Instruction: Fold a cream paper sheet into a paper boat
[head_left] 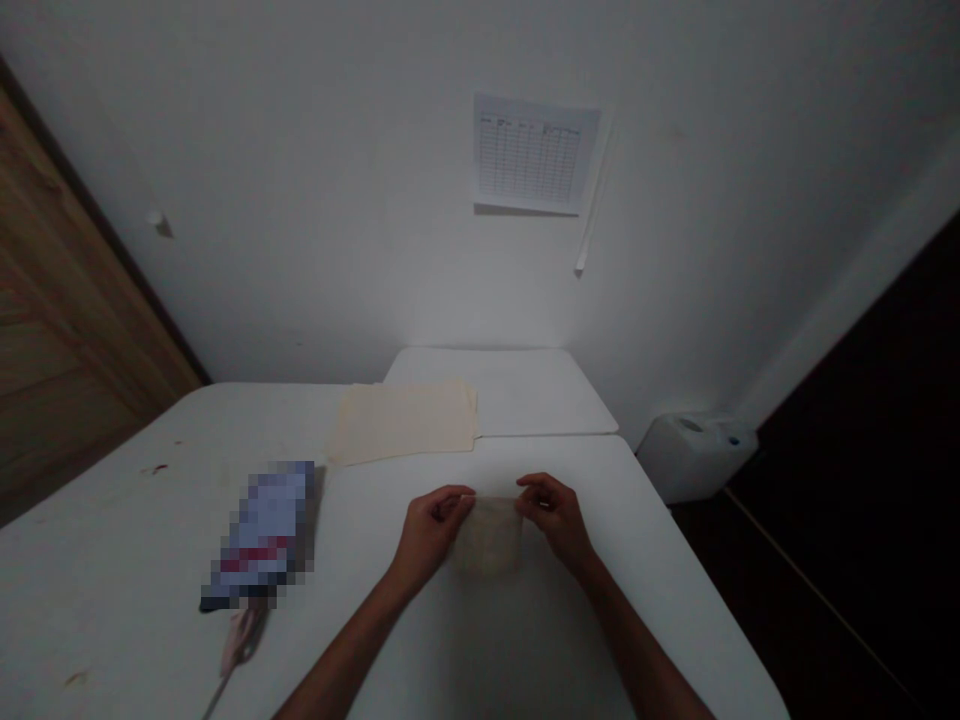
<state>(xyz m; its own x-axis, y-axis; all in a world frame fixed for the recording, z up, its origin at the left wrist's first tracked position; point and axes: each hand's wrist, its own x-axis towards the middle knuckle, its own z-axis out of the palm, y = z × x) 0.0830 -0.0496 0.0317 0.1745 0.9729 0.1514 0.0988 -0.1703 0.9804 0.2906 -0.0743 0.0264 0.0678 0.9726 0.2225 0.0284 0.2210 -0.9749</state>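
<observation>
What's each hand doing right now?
Left hand: closed, pinching one top corner of the pale thin sheet.
Right hand: closed, pinching the other top corner.

The fingers (456, 512) of the left hand (426, 532) and right hand (561, 518) cover the upper corners of a filmy bag (487, 545), whose lower edge blurs into the worktop (360, 640). The bottom edge cuts off both forearms. Coarse pixels mask the blue packet (270, 515); the pink object (238, 638) by it cannot be identified. Entries on the wall sheet (532, 160) are too small to read.
</observation>
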